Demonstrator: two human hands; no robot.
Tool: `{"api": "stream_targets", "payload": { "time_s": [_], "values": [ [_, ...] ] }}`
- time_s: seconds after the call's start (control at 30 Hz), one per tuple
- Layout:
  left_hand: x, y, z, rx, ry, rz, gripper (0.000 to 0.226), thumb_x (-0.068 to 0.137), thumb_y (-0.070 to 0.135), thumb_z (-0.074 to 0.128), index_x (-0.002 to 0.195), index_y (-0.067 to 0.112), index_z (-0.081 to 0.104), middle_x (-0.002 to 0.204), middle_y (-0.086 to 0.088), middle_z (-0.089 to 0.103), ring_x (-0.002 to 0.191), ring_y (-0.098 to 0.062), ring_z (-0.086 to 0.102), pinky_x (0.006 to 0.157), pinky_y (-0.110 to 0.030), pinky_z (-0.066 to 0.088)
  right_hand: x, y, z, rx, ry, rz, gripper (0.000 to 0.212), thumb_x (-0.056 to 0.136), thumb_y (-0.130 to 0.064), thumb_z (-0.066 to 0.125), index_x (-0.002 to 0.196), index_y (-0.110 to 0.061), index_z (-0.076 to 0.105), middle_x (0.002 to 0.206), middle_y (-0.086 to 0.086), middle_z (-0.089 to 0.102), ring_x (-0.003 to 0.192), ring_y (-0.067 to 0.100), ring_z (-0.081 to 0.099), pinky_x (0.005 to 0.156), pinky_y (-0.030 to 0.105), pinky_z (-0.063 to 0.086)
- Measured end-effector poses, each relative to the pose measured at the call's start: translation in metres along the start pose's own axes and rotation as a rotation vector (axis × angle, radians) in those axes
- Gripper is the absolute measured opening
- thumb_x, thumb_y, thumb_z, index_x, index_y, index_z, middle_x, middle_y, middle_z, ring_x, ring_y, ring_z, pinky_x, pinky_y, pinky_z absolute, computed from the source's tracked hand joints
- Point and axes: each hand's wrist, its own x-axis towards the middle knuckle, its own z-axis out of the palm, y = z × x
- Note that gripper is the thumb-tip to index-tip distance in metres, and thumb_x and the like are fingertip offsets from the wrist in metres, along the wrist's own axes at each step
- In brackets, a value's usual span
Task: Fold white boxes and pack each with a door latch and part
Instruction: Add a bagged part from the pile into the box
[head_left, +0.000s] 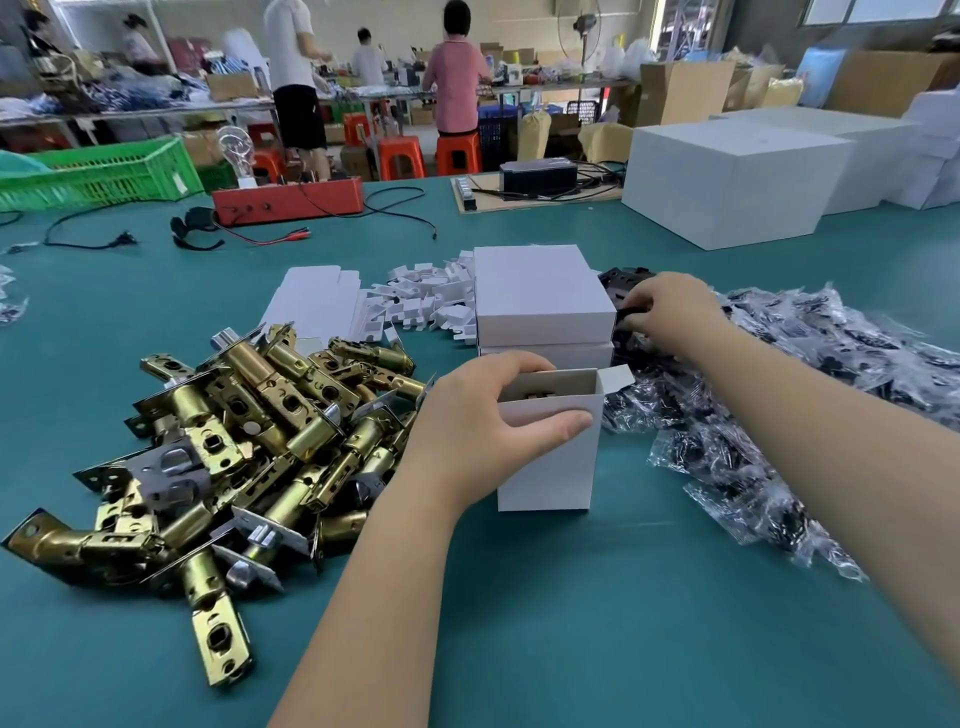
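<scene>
Single head-worn wide-angle view, looking forward and down across a teal table. Close above both forearms, left hand and right hand near frame centre. Farther workshop benches and standing people along the top edge.

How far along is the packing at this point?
Done: closed boxes are stacked behind. In hand: the left hand holds an open box with brass showing inside, a latch it seems; the right hand pinches a black part. Left: many latches, flat blanks.
</scene>
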Motion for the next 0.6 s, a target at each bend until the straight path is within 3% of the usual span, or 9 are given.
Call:
{"api": "stream_targets", "payload": {
  "time_s": [0.13, 0.23, 0.3, 0.43, 0.5, 0.6],
  "values": [
    [0.000, 0.000, 0.000, 0.001, 0.021, 0.014, 0.034, 0.068, 0.063, 0.068, 0.097, 0.045, 0.065, 0.098, 0.028, 0.065, 0.098, 0.008, 0.058, 0.080, -0.008, 0.045, -0.023, -0.010, -0.012, 0.269, 0.182, 0.007, 0.016, 0.088, -0.021, 0.065, 0.102, -0.018, 0.074, 0.093, -0.001, 0.067, 0.081, 0.015, 0.053, 0.068, 0.025, 0.036],
    [0.000, 0.001, 0.002, -0.059, 0.019, -0.008, 0.031, 0.074, 0.064, 0.060, 0.095, 0.043, 0.066, 0.095, 0.024, 0.067, 0.094, 0.004, 0.062, 0.079, -0.020, 0.050, -0.049, -0.026, -0.021, 0.576, 0.341, 0.056, 0.016, 0.092, -0.020, 0.058, 0.102, -0.022, 0.070, 0.087, -0.007, 0.065, 0.082, 0.013, 0.058, 0.069, 0.024, 0.042],
    [0.001, 0.003, 0.003, -0.075, 0.047, -0.004, 0.033, 0.080, 0.066, 0.046, 0.092, 0.043, 0.066, 0.090, 0.025, 0.067, 0.089, 0.005, 0.061, 0.072, -0.016, 0.045, -0.069, -0.036, -0.030, 0.869, 0.413, 0.108, 0.013, 0.095, -0.019, 0.055, 0.098, -0.025, 0.066, 0.088, -0.011, 0.066, 0.082, 0.009, 0.060, 0.076, 0.026, 0.049],
    [0.002, 0.003, 0.005, -0.093, 0.085, -0.016, 0.040, 0.085, 0.060, 0.038, 0.094, 0.037, 0.068, 0.086, 0.024, 0.066, 0.087, 0.001, 0.059, 0.072, -0.021, 0.043, -0.107, -0.055, -0.043, 1.392, 0.488, 0.218, 0.008, 0.096, -0.019, 0.055, 0.094, -0.023, 0.062, 0.083, -0.009, 0.069, 0.072, 0.003, 0.063, 0.062, 0.019, 0.051],
    [0.002, 0.003, 0.006, -0.095, 0.086, -0.024, 0.033, 0.086, 0.056, 0.041, 0.094, 0.039, 0.067, 0.089, 0.024, 0.067, 0.089, 0.001, 0.060, 0.076, -0.023, 0.046, -0.123, -0.069, -0.043, 1.444, 0.462, 0.141, 0.010, 0.095, -0.018, 0.058, 0.091, -0.023, 0.065, 0.078, -0.011, 0.071, 0.068, 0.000, 0.064, 0.057, 0.015, 0.048],
    [0.003, 0.003, 0.007, -0.101, 0.076, -0.037, 0.024, 0.088, 0.052, 0.046, 0.092, 0.039, 0.066, 0.089, 0.020, 0.068, 0.089, -0.001, 0.061, 0.077, -0.023, 0.048, -0.138, -0.090, -0.036, 1.305, 0.398, -0.098, 0.017, 0.092, -0.012, 0.061, 0.090, -0.027, 0.068, 0.076, -0.015, 0.071, 0.069, 0.000, 0.064, 0.060, 0.014, 0.049]
  ]
}}
